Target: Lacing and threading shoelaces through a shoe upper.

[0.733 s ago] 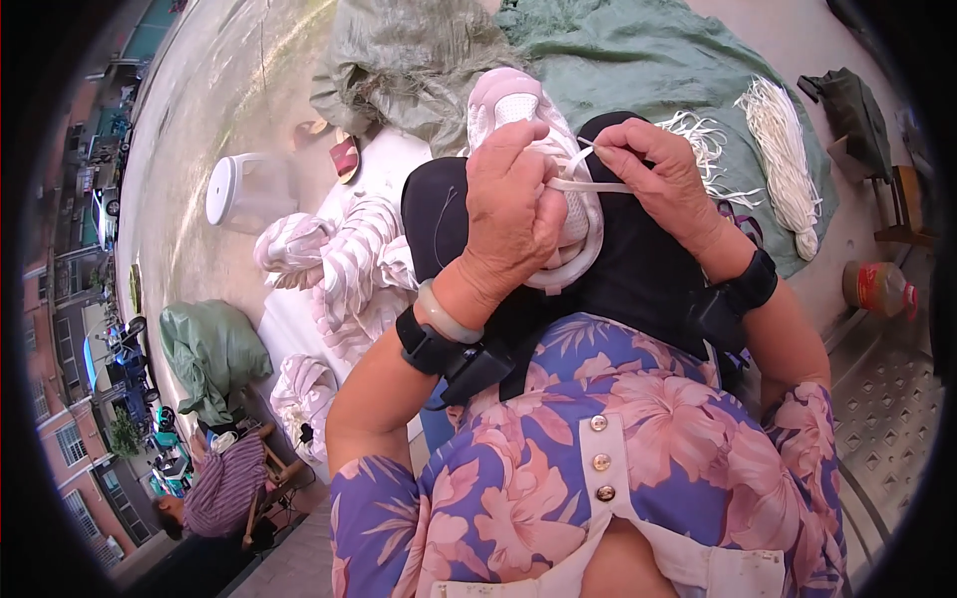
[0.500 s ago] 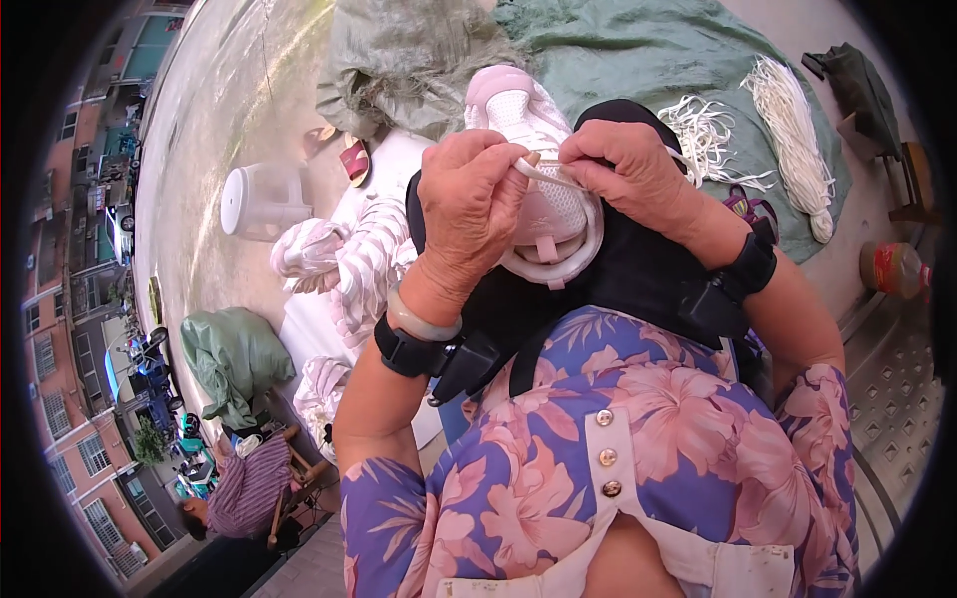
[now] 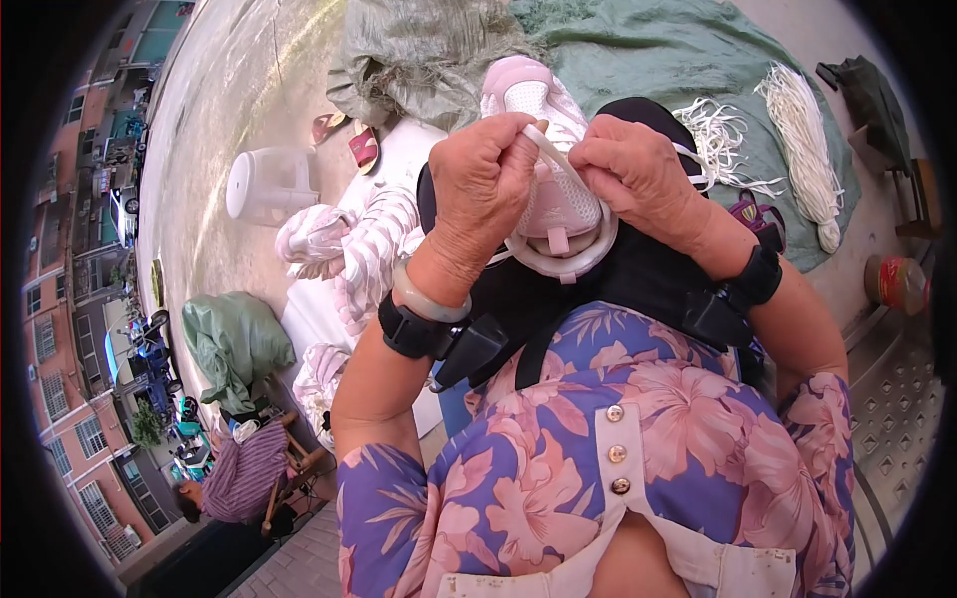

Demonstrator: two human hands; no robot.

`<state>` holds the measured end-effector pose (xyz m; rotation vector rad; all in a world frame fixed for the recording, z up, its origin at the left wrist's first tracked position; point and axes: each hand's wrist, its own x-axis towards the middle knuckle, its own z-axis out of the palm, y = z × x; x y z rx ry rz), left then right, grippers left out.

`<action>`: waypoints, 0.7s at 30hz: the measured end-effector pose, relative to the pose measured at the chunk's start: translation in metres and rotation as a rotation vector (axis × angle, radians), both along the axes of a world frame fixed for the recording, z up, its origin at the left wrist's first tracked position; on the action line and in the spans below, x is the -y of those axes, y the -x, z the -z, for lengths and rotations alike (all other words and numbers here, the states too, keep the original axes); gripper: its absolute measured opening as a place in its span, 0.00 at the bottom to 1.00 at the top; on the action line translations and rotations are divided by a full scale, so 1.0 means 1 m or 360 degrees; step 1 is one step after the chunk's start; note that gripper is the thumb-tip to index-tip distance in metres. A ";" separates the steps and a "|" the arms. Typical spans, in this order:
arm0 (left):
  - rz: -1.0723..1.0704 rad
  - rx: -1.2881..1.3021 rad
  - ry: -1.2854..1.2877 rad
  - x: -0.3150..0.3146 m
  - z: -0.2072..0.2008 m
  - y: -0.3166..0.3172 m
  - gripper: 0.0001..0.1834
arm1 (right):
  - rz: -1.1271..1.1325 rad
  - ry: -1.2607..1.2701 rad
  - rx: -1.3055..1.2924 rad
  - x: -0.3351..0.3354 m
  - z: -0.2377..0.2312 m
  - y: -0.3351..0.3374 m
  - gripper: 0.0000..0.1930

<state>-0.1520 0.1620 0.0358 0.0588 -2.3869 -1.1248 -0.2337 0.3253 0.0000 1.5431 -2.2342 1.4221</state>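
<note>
A pink and white sneaker [image 3: 561,215] rests on my black-clad lap, its toe pointing away and its heel toward me. A flat white shoelace [image 3: 554,151] stretches above the shoe's opening between my two hands. My left hand [image 3: 482,177] is closed, pinching the lace between thumb and fingers. On the other side my right hand [image 3: 639,171] is also closed on the lace, with more white lace trailing out to its right. The shoe's eyelets are mostly hidden behind my fingers and the lace.
Overlapping pink and white shoes [image 3: 374,249] lie in a row at left, beside a clear plastic bin [image 3: 284,183]. Loose laces [image 3: 716,140] and a long lace bundle [image 3: 797,149] lie on a green sheet [image 3: 638,50]. A seated person [image 3: 244,473] is at lower left.
The lace between my hands has gone from a nearly level strip to a raised, slanting loop. Both hands remain pinched on it; the whole view has shifted slightly.
</note>
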 end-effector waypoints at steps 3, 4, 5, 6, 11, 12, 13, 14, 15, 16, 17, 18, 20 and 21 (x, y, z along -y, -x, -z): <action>-0.0013 0.0001 -0.0012 0.003 -0.001 0.000 0.05 | 0.0024 -0.0017 0.0001 0.001 -0.001 0.000 0.02; -0.0015 0.0010 -0.0008 0.004 0.000 0.000 0.05 | 0.0027 -0.0015 0.0072 0.001 0.000 0.000 0.02; -0.0017 0.0011 -0.0009 0.005 0.000 0.000 0.05 | 0.0030 -0.0013 0.0143 0.001 0.000 0.000 0.02; -0.0014 -0.0004 0.0000 0.005 0.001 0.000 0.05 | 0.0028 -0.0014 0.0145 0.001 0.000 -0.001 0.02; 0.0019 -0.0109 0.0000 0.004 0.000 0.002 0.04 | 0.0049 -0.0047 0.0056 0.004 0.000 -0.001 0.01; 0.0018 -0.0121 0.0041 0.004 0.000 0.002 0.04 | 0.0047 -0.0049 0.0057 0.004 0.000 -0.001 0.01; 0.0019 -0.0134 0.0082 0.005 0.000 0.003 0.04 | 0.0052 -0.0051 0.0074 0.005 0.000 0.000 0.01; 0.0021 -0.0134 0.0080 0.004 0.000 0.004 0.04 | 0.0057 -0.0054 0.0090 0.005 0.001 0.001 0.01; 0.0023 -0.0139 0.0065 0.004 0.000 0.004 0.04 | 0.0058 -0.0056 0.0090 0.005 0.001 0.002 0.01; 0.0021 -0.0143 0.0052 0.003 -0.001 0.004 0.04 | 0.0035 -0.0040 0.0121 0.006 0.002 0.002 0.02; 0.0018 -0.0143 0.0051 0.003 -0.001 0.004 0.04 | 0.0013 -0.0025 0.0152 0.007 0.002 0.002 0.02; 0.0019 -0.0148 0.0049 0.004 -0.001 0.004 0.04 | 0.0010 -0.0026 0.0152 0.006 0.002 0.002 0.02; 0.0002 -0.0149 0.0049 0.005 0.000 0.004 0.04 | 0.0004 -0.0071 0.0367 0.006 0.004 0.003 0.03; 0.0001 -0.0125 0.0040 0.004 -0.001 0.004 0.04 | -0.0007 -0.0072 0.0370 0.007 0.004 0.002 0.03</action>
